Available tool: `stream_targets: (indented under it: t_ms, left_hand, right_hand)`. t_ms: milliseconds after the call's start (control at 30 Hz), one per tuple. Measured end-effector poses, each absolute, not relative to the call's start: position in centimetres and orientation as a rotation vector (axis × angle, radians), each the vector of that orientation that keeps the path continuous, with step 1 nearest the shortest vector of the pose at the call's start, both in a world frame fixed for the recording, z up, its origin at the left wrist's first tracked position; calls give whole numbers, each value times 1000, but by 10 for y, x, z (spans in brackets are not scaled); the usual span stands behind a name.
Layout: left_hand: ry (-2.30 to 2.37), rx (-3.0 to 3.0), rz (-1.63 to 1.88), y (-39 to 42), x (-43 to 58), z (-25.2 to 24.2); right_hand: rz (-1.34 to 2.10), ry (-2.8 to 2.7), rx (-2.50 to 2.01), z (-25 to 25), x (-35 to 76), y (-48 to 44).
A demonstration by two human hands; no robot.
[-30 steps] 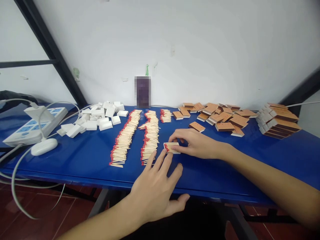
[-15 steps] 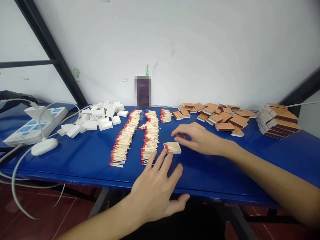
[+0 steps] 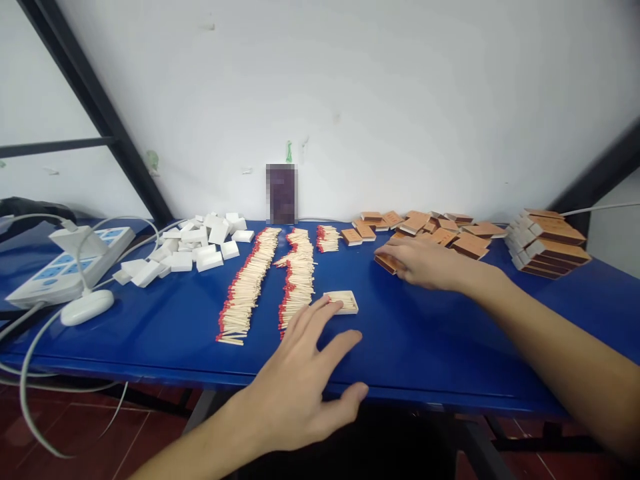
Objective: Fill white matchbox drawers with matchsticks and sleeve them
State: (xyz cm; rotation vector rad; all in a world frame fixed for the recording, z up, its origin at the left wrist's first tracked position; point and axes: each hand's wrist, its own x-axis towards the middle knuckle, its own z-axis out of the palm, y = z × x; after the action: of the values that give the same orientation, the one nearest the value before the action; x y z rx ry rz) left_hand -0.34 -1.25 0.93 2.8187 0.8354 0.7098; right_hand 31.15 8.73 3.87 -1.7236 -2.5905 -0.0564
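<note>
Blue table (image 3: 425, 353) against white wall (image 3: 400, 100), left hand (image 3: 295, 380) splayed, empty, right hand (image 3: 425, 262) curled over matchbox (image 3: 385, 263), grip unclear

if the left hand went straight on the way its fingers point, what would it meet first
The left hand would most likely meet the small open box of matches first: its leading fingertips are at or over that box's left end, though depth makes contact hard to tell.

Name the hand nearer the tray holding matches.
Left. The left hand is by the tray, at its left end; the right hand is farther, rightward, at an orange matchbox.
</note>
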Motion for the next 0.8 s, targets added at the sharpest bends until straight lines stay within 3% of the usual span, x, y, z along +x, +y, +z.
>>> stream_targets:
  t_ms: [233,467,800]
  left_hand:
    - [1014,3055,700,26,-13,45]
    - [838,3271,347,71,6,46]
    - [805,3308,282,77,23,43]
  right_hand:
    - [423,-2498,-1771,62,280,49]
    - [237,-2558,-1642,53,278,33]
    - [464,-2559,-1464,51,263,28]
